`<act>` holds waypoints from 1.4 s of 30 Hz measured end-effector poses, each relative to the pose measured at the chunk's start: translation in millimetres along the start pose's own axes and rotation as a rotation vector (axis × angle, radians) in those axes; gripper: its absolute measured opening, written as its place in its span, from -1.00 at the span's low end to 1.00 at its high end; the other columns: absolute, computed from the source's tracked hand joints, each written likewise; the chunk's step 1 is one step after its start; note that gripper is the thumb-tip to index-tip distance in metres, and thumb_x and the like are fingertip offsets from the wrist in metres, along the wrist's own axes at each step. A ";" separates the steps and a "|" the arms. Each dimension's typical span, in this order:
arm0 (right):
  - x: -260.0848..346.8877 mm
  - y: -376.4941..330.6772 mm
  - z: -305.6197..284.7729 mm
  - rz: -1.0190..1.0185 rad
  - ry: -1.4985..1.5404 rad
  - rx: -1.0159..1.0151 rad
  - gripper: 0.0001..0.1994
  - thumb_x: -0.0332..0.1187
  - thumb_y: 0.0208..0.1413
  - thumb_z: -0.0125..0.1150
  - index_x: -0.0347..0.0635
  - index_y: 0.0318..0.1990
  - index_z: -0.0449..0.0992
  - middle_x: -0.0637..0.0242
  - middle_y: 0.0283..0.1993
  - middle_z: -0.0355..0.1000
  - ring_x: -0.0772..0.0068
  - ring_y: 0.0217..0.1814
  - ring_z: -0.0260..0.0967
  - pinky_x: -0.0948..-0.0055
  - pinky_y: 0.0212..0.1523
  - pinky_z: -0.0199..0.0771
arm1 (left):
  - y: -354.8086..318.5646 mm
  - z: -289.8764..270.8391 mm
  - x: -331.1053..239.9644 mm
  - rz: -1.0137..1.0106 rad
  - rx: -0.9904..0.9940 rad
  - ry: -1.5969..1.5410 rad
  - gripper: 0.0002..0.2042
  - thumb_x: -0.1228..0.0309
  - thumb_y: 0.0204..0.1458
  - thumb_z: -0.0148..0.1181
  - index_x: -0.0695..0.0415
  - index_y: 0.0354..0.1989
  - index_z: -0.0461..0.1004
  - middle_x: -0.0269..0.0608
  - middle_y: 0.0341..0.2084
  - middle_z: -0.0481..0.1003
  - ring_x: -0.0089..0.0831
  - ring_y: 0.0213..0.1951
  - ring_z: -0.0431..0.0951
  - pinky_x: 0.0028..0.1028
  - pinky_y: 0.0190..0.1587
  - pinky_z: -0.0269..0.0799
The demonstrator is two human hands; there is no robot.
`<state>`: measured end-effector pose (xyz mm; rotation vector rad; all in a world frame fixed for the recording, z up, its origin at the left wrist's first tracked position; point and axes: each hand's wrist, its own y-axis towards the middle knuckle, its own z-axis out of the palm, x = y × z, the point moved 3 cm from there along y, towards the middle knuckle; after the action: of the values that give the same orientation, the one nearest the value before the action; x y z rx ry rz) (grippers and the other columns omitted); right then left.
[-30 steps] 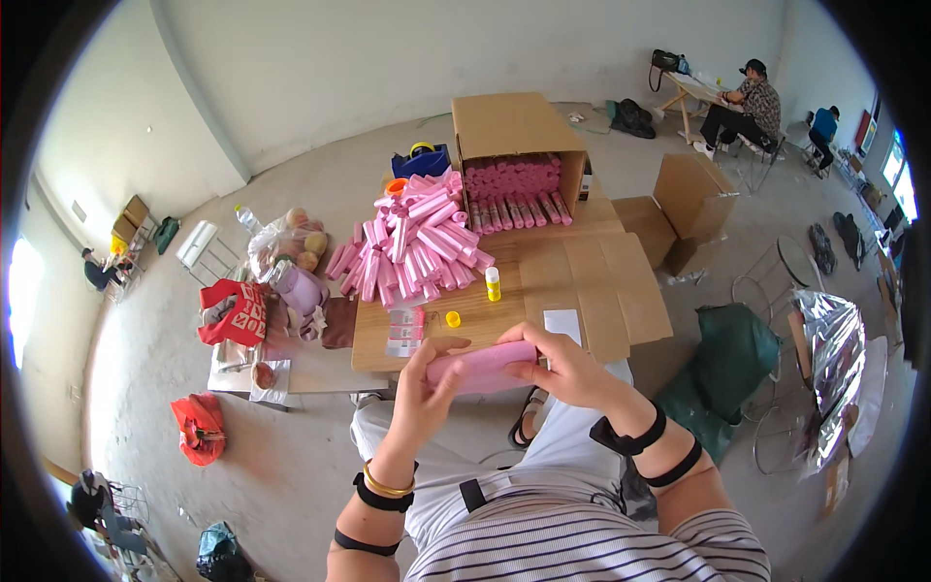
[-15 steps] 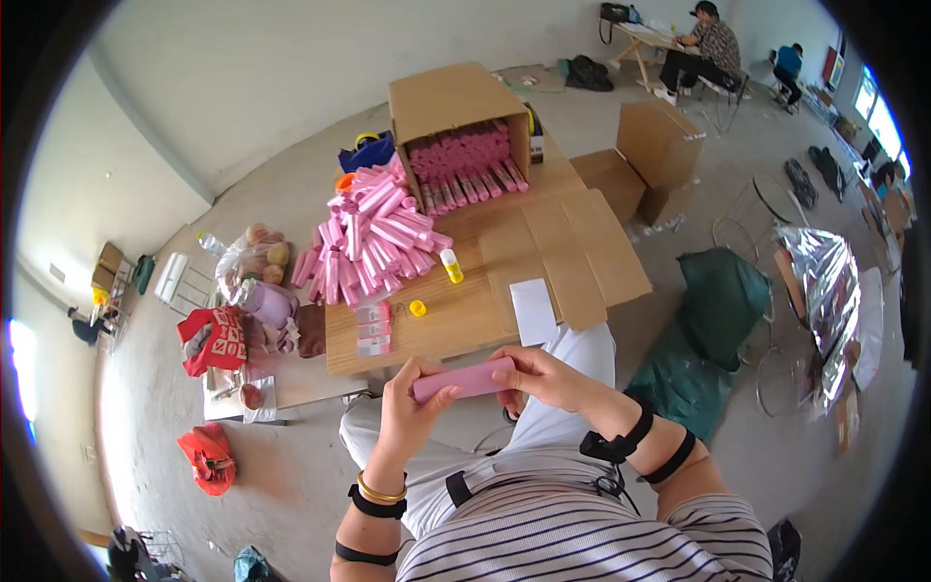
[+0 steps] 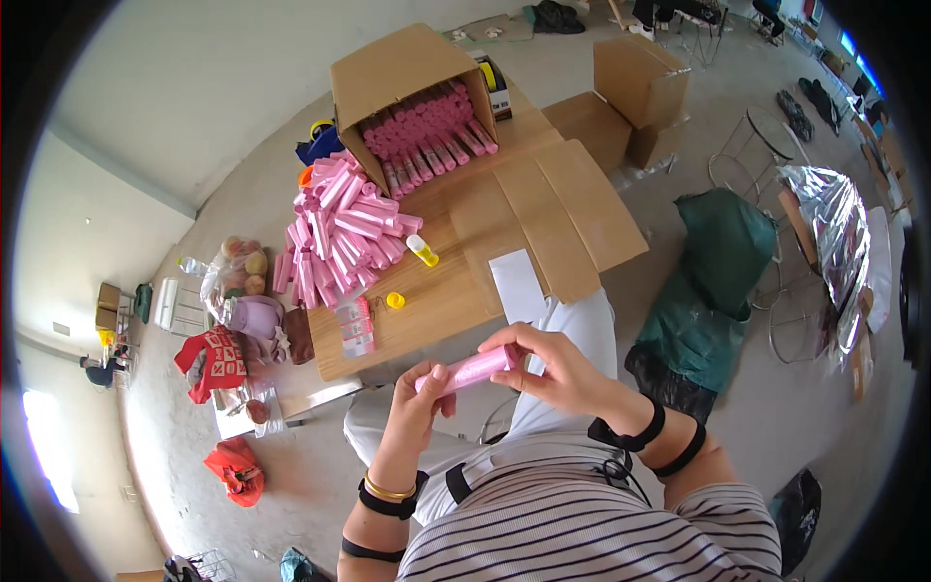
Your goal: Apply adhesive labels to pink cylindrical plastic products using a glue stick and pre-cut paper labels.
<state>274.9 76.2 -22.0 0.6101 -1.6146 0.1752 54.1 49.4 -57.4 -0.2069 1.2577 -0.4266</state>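
Note:
A pink roll [image 3: 469, 371], its kind not clear, lies level between my hands above my lap. My left hand [image 3: 417, 396] pinches its left end, while my right hand [image 3: 551, 371] has thumb and fingers closed round the right end. In front stands a wooden table [image 3: 438, 308]. On it rests a heap of similar pink rolls [image 3: 339, 233]. A glue stick [image 3: 423, 250] without its cap stands near the heap, and a yellow cap [image 3: 396, 301] sits nearer to me. Small pink-and-white labels [image 3: 356, 328] lie near the table's left edge, a white paper sheet [image 3: 517, 284] near the right.
An open cardboard box [image 3: 398, 63] packed with pink rolls lies on its side at the table's back. Its flattened flap [image 3: 587, 213] overhangs the right edge. Another box [image 3: 635, 82] and a green sack [image 3: 713, 281] stand right; a red bag [image 3: 233, 470] lies left.
The pink roll has turned in my hands, its right end now tilted up more, and its surface looks shinier. My right fingers have shifted over its end. The whole view has swung slightly.

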 end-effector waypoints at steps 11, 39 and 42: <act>-32.3 -7.8 -10.2 0.307 0.610 -0.068 -0.73 -0.39 0.18 0.22 -0.26 -0.03 0.38 0.34 -0.32 0.46 0.58 -0.30 0.43 0.55 -0.24 0.44 | 16.4 30.5 -12.7 0.258 -0.010 0.279 -0.73 0.41 0.06 0.30 0.30 -0.11 0.49 -0.27 -0.41 0.54 -0.64 -0.45 0.48 -0.65 -0.47 0.41; -160.5 -91.2 -103.2 0.468 0.342 -0.705 -0.70 -0.42 0.20 0.17 -0.36 0.05 0.46 0.23 -0.08 0.47 0.45 -0.19 0.49 0.45 -0.12 0.58 | 184.1 57.7 112.7 -0.330 -0.289 -0.003 -0.71 0.29 0.10 0.23 0.20 -0.12 0.42 -0.20 -0.19 0.50 -0.40 -0.19 0.59 -0.48 -0.32 0.55; -147.0 -82.3 -103.0 0.477 0.350 -0.714 -0.69 -0.41 0.19 0.17 -0.32 0.07 0.46 0.28 -0.11 0.47 0.51 -0.25 0.47 0.50 -0.11 0.55 | 203.2 54.9 112.9 -0.103 -0.314 -0.105 -0.71 0.40 0.12 0.16 0.23 -0.03 0.33 -0.13 -0.13 0.47 -0.30 -0.17 0.59 -0.40 -0.21 0.60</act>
<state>407.6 95.0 -166.9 -0.3446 -1.3300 0.0402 173.8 181.1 -216.7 -0.5557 1.2096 -0.2996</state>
